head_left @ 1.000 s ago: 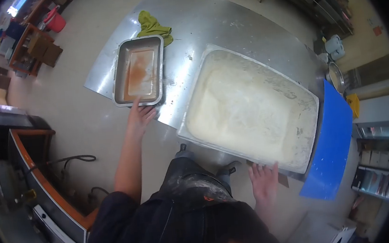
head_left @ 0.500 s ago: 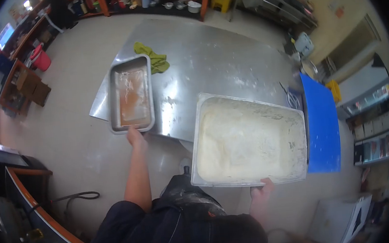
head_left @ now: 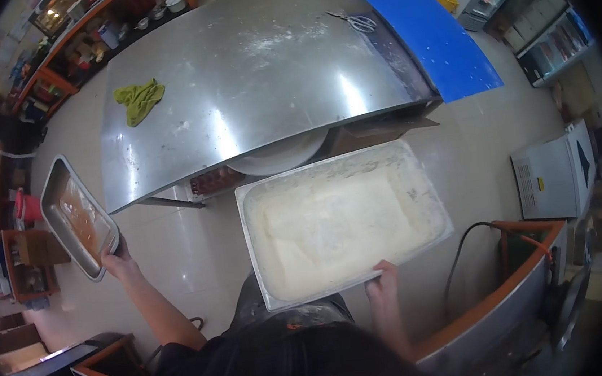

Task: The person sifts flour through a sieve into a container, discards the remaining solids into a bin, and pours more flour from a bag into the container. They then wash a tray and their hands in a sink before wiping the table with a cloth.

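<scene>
My left hand (head_left: 119,262) grips the lower right corner of a small metal pan (head_left: 86,217), which has brownish contents and hangs tilted over the floor, left of the steel table. With my right hand (head_left: 382,281) I hold the near rim of a large pale tub (head_left: 344,220). Its inside is coated or filled with something whitish like flour. The tub is in front of my body, off the table's near edge. On the steel table (head_left: 232,71) lie a crumpled green cloth (head_left: 139,102) and scissors (head_left: 360,23).
A blue sheet (head_left: 432,45) covers the table's right end. Under the table is a large white round container (head_left: 280,155). To the right are a white appliance (head_left: 553,172) and an orange-edged counter (head_left: 493,300) with a black cable. Shelves (head_left: 47,71) stand at the left.
The view has turned to the right. The pan and the tub, still held, have come away from over the table, and the pan is now more tilted.
</scene>
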The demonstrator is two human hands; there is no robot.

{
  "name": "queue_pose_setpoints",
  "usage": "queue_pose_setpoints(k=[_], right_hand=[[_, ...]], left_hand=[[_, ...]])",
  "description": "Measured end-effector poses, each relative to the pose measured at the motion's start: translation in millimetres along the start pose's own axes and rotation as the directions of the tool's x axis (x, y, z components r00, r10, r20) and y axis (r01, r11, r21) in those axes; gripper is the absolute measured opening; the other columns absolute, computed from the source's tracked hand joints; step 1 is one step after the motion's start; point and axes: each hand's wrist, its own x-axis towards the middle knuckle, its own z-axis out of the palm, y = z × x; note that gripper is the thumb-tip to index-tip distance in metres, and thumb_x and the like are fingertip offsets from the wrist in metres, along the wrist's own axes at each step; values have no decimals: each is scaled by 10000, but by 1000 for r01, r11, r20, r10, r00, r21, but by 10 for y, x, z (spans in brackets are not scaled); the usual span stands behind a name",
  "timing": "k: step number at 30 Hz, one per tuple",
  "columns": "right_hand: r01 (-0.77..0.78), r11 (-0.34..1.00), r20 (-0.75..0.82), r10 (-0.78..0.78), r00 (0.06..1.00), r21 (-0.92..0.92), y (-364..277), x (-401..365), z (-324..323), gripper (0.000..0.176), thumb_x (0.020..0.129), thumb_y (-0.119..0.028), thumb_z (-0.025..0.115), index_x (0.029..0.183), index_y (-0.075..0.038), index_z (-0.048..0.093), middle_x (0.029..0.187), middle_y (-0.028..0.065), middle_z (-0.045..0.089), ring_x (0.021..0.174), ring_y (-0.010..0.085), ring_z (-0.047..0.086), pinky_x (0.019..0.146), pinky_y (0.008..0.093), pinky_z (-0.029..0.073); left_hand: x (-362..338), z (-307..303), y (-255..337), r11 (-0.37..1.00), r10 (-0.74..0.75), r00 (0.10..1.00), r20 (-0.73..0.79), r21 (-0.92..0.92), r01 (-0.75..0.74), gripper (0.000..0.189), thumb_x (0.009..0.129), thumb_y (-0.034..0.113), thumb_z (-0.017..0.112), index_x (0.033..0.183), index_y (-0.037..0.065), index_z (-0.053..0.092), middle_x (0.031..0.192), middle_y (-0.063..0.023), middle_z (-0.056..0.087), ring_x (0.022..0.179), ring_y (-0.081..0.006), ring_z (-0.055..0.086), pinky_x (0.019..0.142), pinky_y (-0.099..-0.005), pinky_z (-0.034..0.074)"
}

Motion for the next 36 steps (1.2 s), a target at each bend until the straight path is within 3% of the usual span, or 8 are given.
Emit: queue_pose_setpoints(k=[3, 5, 14, 17, 19, 31, 33, 36], right_hand=[[382, 867, 266, -305, 914, -319, 378, 414, -267, 427, 591, 46, 460, 1010, -35, 464, 976, 101, 467, 903, 208, 492, 829, 352, 452], [799, 265, 627, -507, 591, -539, 609, 274, -113, 418, 593, 78, 437, 994, -37, 463, 960, 78, 446, 849, 163, 476, 800, 316, 443], [126, 990, 94, -120, 988, -68, 1180, 1797, 935, 197, 579, -71, 535, 770, -76, 491, 779, 65, 483, 730, 215, 534, 625, 320, 480], [364, 900, 187, -326, 927, -239, 1276, 2278, 1365, 240, 584, -37, 507, 823, -57, 501, 831, 77, 508, 781, 227, 546, 696, 347, 500], [799, 361, 557, -578, 597, -482, 1442, 2294, 1519, 277, 594, -18, 485, 869, -41, 510, 865, 90, 526, 830, 239, 557, 758, 382, 508], [313, 447, 52, -506, 861, -838, 893, 3415, 1883, 477, 817, -289, 544, 1195, -7, 475, 1143, 162, 541, 990, 303, 566, 877, 426, 463], [-103, 136, -171, -754, 634, -985, 148, 3696, 1588, 526, 848, -380, 539, 1218, -10, 491, 1134, 167, 572, 990, 313, 581, 859, 431, 467], [270, -213, 222, -975, 2, -939, -41, 2535, 3106, 329, 839, -186, 576, 1065, 52, 584, 1060, 174, 607, 960, 294, 580, 860, 420, 465]], left_hand=[[203, -144, 101, 998, -48, 998, -37, -37, 47, 461, 819, 65, 365, 1256, -79, 384, 1162, -220, 532, 1025, -356, 586, 871, -430, 552], [455, -399, 157, 993, -79, 996, -42, -86, 75, 436, 820, 55, 365, 1231, -87, 392, 1153, -229, 542, 1008, -353, 597, 886, -420, 549], [1086, -1018, 436, 989, -105, 984, -141, -118, 89, 364, 742, 4, 446, 1092, -97, 459, 1044, -213, 575, 922, -329, 622, 836, -407, 570], [1376, -1055, 250, 989, -130, 969, -210, -93, 113, 384, 741, 12, 455, 1111, -89, 450, 1042, -206, 577, 929, -328, 620, 837, -417, 565], [1479, -1063, 169, 998, -62, 966, -252, -19, 59, 398, 740, 22, 461, 1122, -88, 443, 1038, -199, 581, 945, -329, 616, 846, -418, 559], [2087, -1127, 29, 989, -98, 923, -373, -136, 50, 557, 683, 1, 512, 1225, -37, 387, 1100, -172, 502, 980, -321, 565, 885, -406, 527], [2322, -1242, -8, 989, -97, 906, -411, -140, 43, 566, 681, 1, 512, 1230, -31, 379, 1098, -170, 498, 964, -326, 565, 872, -408, 528], [2610, -1466, -91, 992, -89, 877, -473, -119, 36, 564, 670, 2, 514, 1219, -29, 391, 1085, -169, 496, 980, -323, 544, 866, -416, 518]])
